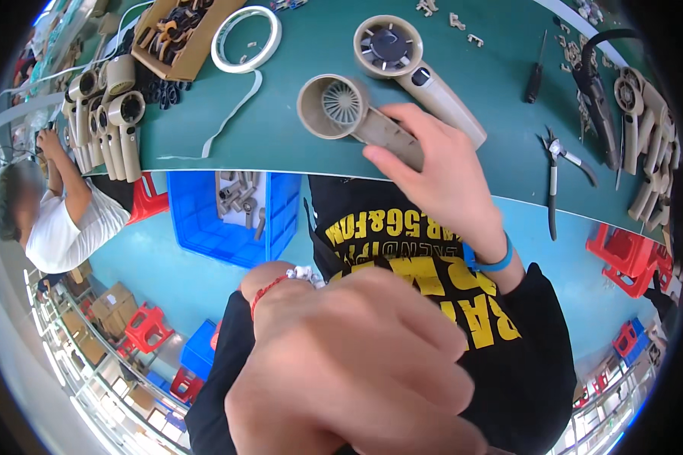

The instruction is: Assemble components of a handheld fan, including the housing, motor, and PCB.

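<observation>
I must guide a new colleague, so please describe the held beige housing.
At the near edge of the green table, the right hand grips a beige housing. Its round head shows a pale radial grille, unlike the dark-centred fan beyond.

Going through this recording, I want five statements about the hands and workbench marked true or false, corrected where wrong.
1. The right hand holds a beige fan housing by its handle. True.
2. The left hand grips the pliers. False: the pliers lie on the green table, away from both hands.
3. A loose strip trails from the white tape roll. True.
4. The blue wristband is on the left wrist. False: it is on the right wrist.
5. The blue crate stands on the table. False: it is below the table's near edge.
</observation>
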A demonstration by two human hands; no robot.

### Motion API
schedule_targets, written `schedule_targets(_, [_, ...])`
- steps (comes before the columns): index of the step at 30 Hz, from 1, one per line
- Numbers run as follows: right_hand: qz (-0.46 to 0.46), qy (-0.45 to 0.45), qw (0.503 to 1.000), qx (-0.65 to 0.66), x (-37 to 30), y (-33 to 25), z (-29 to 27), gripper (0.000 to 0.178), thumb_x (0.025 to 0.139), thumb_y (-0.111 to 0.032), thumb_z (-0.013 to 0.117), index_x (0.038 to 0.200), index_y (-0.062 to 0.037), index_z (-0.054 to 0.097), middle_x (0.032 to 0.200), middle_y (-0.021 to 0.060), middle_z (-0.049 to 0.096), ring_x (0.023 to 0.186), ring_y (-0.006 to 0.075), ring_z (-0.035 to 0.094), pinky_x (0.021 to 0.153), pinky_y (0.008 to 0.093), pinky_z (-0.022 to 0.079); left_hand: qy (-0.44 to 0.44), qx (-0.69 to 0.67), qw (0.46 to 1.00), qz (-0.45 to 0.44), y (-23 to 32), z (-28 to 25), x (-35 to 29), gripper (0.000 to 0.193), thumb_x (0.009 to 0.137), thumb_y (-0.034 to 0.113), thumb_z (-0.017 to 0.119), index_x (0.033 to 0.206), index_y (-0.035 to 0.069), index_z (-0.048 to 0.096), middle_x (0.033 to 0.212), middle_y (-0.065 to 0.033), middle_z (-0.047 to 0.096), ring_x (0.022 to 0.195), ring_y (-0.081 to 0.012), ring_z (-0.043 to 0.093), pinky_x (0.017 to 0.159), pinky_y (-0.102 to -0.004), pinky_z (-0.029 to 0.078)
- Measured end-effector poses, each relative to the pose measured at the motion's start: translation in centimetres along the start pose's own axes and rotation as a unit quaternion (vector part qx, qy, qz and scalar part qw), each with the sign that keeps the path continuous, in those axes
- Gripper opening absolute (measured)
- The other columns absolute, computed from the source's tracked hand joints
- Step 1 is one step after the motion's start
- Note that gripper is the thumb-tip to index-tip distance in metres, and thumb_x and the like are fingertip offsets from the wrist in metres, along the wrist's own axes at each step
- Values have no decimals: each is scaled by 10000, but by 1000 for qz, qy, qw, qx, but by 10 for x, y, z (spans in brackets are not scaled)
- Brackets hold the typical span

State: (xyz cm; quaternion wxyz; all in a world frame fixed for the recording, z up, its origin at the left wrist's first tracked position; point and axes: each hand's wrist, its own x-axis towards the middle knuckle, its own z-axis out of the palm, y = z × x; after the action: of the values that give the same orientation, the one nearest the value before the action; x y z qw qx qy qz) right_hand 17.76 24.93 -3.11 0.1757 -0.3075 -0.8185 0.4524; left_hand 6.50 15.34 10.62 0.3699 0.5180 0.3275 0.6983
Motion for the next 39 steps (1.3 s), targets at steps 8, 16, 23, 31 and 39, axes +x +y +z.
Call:
schedule_targets(8, [-162, 181, 965, -96, -3, 1, -15, 330, 788, -110, 752, 1096, -46, 653, 1040, 104, 659, 953, 276, 634, 812, 355, 514, -1, -20, 987, -159, 9, 13, 6, 133, 611, 29, 534, 599, 104, 425, 553, -24, 344, 400, -146, 272, 378, -268, 213])
schedule_targets(16, [-66, 139, 949, -274, 23, 25, -30, 379, 770, -122, 760, 1128, -84, 641, 1052, 91, 653, 981, 314, 597, 869, 377, 475, -144, -72, 976, -145, -11, -8, 10, 180, 512, 6, 511, 470, 103, 366, 481, -18, 255, 362, -146, 191, 347, -275, 138])
schedule_targets(23, [50, 135, 988, 62, -6, 18, -52, 431, 793, -173, 781, 1164, -18, 626, 981, 87, 671, 844, 174, 643, 751, 277, 510, -109, -67, 983, -135, -23, -9, -21, 139, 683, 17, 594, 595, 98, 525, 571, -38, 401, 472, -181, 362, 431, -291, 262])
schedule_targets(31, [8, 143, 990, 16, -22, 23, -66, 422, 737, -111, 779, 1123, -19, 636, 951, 119, 638, 833, 274, 647, 734, 313, 514, -94, 633, 753, -152, -88, -45, -34, 548, 734, 207, 776, 1222, 75, 565, 1358, -113, 484, 1348, -351, 366, 1095, -449, 282])
schedule_targets(39, [2, 128, 991, 29, -26, 27, -68, 493, 715, -43, 772, 1188, -53, 634, 1024, 95, 652, 881, 213, 635, 793, 286, 496, -50, 712, 693, -101, -96, -66, -20, 596, 764, 183, 771, 1303, 97, 532, 1436, -117, 439, 1397, -337, 325, 1122, -453, 258])
